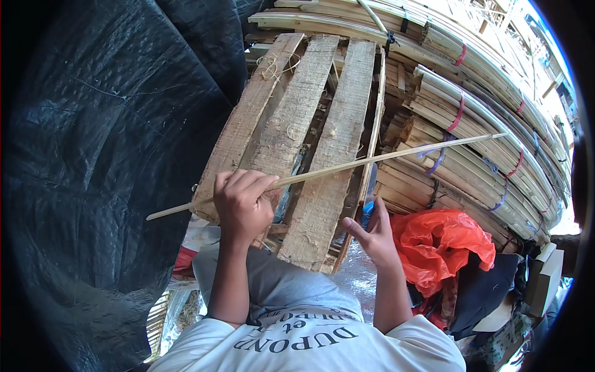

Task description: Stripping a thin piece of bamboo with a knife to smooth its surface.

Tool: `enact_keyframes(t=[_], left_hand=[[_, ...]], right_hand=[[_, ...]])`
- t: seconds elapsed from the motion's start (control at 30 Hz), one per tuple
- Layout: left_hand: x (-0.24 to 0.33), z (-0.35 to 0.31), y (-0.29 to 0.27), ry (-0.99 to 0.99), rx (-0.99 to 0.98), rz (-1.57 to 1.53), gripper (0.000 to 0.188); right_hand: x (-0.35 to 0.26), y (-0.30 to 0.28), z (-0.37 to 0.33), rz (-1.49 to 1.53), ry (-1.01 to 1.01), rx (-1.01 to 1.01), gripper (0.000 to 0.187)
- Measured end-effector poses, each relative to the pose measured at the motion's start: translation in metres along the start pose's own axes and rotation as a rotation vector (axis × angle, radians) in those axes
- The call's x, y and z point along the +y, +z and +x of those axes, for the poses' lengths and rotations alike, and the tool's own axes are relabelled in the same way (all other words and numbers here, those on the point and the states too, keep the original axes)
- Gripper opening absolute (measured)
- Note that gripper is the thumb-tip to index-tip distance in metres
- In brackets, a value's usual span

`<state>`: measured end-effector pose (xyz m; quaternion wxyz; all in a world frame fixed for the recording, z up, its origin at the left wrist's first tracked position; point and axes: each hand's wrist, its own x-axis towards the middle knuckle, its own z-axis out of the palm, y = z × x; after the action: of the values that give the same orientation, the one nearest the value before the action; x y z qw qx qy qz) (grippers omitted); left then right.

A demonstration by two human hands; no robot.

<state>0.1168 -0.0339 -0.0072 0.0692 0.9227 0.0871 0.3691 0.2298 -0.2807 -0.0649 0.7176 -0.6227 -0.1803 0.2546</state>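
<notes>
A long, thin wooden strip (334, 168) slants across a slatted wooden pallet-like bench (322, 211), its right end higher. My left hand (243, 201) is closed around the strip near its lower left end, above the bench's near left part. My right hand (375, 239) is beside the bench's near right edge, thumb and fingers apart, below the strip and not touching it. A small blue patch (368, 212) shows by its fingertips; I cannot tell what it is. Curled wood shavings (273, 67) lie on the far end of the slats.
Bundles of long wooden strips (458, 155), tied with red and purple bands, are stacked at the right and back. A black plastic sheet (105, 155) hangs on the left. A crumpled orange-red plastic bag (443, 242) lies to the right of my right hand, with boxes (545, 279) beyond.
</notes>
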Motion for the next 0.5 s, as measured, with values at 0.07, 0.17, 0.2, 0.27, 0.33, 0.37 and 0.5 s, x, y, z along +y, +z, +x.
enact_keyframes(t=[0.07, 0.17, 0.2, 0.27, 0.33, 0.37, 0.5], left_hand=[[-0.004, -0.003, 0.003, -0.114, -0.082, -0.104, 0.016], [-0.001, -0.001, 0.000, -0.099, -0.082, -0.092, 0.022], [0.000, -0.001, -0.002, -0.083, -0.073, -0.074, 0.024], [-0.003, -0.005, -0.001, -0.084, -0.066, -0.046, 0.026], [-0.002, -0.008, -0.001, -0.118, 0.032, 0.036, 0.024], [-0.003, -0.012, 0.000, -0.184, 0.003, 0.041, 0.025], [-0.013, -0.018, 0.007, -0.189, -0.026, 0.006, 0.026]], right_hand=[[-0.001, 0.000, -0.001, 0.042, 0.030, 0.022, 0.045], [-0.004, 0.002, -0.001, 0.038, 0.051, 0.040, 0.045], [-0.003, 0.002, -0.001, 0.033, 0.047, 0.052, 0.046], [-0.001, 0.000, -0.002, 0.045, 0.053, 0.065, 0.046], [0.002, 0.000, -0.002, 0.055, 0.055, 0.068, 0.046], [0.002, -0.001, -0.001, 0.036, 0.074, 0.082, 0.045], [0.008, 0.007, -0.002, 0.034, 0.078, 0.180, 0.042]])
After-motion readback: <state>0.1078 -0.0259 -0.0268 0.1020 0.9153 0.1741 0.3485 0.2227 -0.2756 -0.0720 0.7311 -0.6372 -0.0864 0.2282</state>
